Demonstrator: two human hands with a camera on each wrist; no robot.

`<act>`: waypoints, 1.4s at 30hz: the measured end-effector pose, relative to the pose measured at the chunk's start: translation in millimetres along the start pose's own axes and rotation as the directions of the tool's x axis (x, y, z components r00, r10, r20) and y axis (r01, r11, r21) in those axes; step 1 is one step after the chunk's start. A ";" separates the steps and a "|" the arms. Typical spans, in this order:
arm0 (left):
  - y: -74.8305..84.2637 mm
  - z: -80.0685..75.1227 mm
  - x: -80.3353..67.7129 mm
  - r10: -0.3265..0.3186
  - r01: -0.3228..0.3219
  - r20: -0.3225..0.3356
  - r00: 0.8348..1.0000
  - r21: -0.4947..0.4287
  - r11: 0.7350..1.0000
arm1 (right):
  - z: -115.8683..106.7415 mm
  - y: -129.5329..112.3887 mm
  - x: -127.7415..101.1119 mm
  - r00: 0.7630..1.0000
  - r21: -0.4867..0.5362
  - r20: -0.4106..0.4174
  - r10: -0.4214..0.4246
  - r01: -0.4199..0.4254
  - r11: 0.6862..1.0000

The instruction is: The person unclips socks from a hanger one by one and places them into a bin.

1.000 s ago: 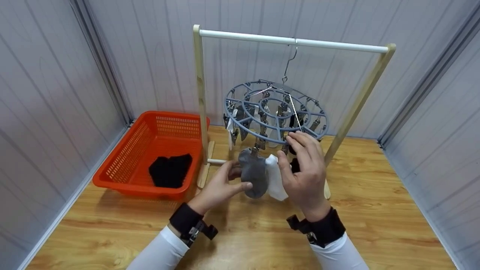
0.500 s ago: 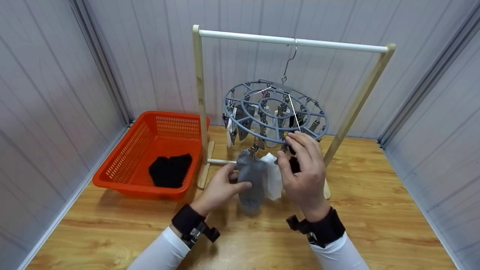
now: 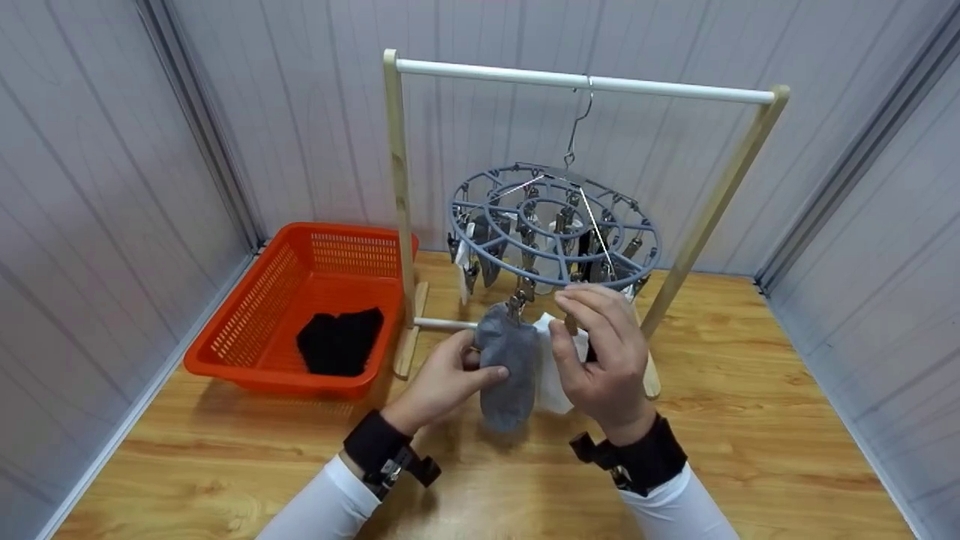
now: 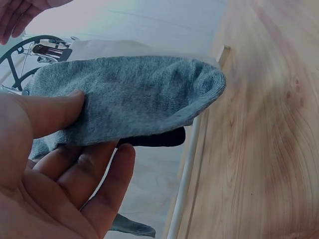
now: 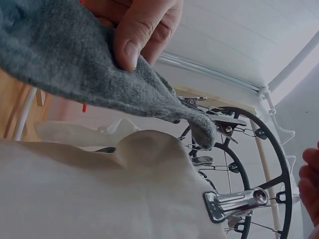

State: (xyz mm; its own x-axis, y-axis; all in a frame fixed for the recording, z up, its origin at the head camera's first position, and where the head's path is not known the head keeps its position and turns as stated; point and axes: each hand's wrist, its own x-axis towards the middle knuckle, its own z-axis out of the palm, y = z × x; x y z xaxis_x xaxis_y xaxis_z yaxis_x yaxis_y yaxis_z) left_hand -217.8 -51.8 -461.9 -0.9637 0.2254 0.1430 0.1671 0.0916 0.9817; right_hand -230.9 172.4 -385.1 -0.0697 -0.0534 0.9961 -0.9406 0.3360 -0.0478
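A grey sock (image 3: 506, 375) hangs by its top from a metal clip (image 3: 516, 306) under the round blue-grey drying rack (image 3: 517, 271). My left hand (image 3: 448, 373) pinches the sock at its left edge; the left wrist view shows the thumb on the fabric (image 4: 144, 94) and fingers behind it. Beside it hangs a white sock (image 3: 553, 379), gripped by another clip (image 5: 237, 201) in the right wrist view. My right hand (image 3: 606, 352) is raised in front of that white sock with loosely bent fingers, and I see nothing held in it. It partly covers the white sock and a black item behind.
To the left stands an orange basket (image 3: 300, 379) with a black cloth piece (image 3: 340, 341) inside. A wooden stand with a white bar (image 3: 487, 73) carries the rack by a hook (image 3: 577, 127). Other socks (image 3: 489, 247) hang from the rack's back and left. Panel walls enclose the table.
The grey sock has straightened and hangs lower beside my left hand. My right hand has dropped slightly from the rack's rim, and the rack has shifted a little to the right.
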 end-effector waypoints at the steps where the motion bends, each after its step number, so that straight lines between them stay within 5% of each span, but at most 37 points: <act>1: 0.2 -0.1 0.2 0.000 0.000 0.001 1.000 0.004 1.000 | 0.1 -0.3 -0.2 1.000 0.009 0.012 -0.011 0.011 1.000; 9: 1.9 -0.6 -0.3 0.006 -0.006 0.019 1.000 0.031 1.000 | -1.1 4.8 -10.5 0.979 -0.040 0.196 0.062 -0.056 0.998; 21: 5.6 -0.1 -2.3 0.049 -0.053 0.062 0.997 0.053 0.997 | 3.3 5.9 -17.5 0.895 -0.168 0.309 0.322 -0.281 0.945; 32: 6.7 -0.9 -4.1 0.058 -0.063 0.103 0.993 0.040 0.997 | 4.0 1.7 -19.2 0.750 -0.155 0.385 0.537 -0.522 0.839; 42: 8.9 0.1 -4.5 0.069 -0.076 0.116 0.991 0.060 0.995 | 5.0 1.8 -19.2 0.743 -0.205 0.365 0.561 -0.524 0.827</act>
State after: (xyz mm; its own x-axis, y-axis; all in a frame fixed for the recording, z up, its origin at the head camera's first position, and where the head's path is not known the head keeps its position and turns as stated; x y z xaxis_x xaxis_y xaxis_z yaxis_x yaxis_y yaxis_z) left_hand -211.9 -51.9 -453.8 -0.9192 0.3421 0.1949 0.2524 0.1320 0.9586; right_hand -232.9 169.3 -404.7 -0.7007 -0.1944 0.6865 -0.6733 0.4984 -0.5461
